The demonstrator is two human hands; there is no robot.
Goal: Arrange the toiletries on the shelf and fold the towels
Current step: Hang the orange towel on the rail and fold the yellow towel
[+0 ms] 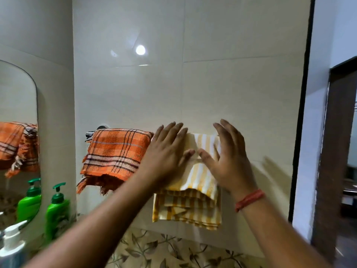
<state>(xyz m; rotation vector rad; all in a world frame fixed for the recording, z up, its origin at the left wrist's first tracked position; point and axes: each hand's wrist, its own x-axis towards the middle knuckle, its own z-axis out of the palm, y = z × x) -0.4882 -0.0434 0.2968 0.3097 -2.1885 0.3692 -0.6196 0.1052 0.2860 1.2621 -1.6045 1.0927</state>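
Both forearms reach in from the lower edge of the view toward a tiled wall [222, 89]. Left hand [166, 151] lies flat, fingers spread and released, its palm over the upper left part of a yellow-and-white striped towel [193, 206]. Right hand [229, 157] is also spread and grasping nothing, over the towel's upper right part; whether it presses the cloth or is just off it cannot be told, since it is blurred. A red thread band [249, 199] circles the right wrist.

The striped towel hangs folded against the wall, its long axis vertical, stripes running up and down on the front layer, with its lower edge near the border of leaf-patterned tiles [173, 250]. Its top edge and whatever carries it are hidden behind the hands. Just beside it to the left, an orange checked towel [116, 153] hangs folded over a rail, of which only a metal wall mount [102, 127] shows; its frayed fringe hangs at the bottom.

At the far left a mirror [17, 105] is cut off by the frame and reflects the orange towel. Near the lower left corner stands a green pump bottle [57, 211], and a white pump bottle [13, 246] is partly cut off. A dark doorway [343, 151] fills the right edge.
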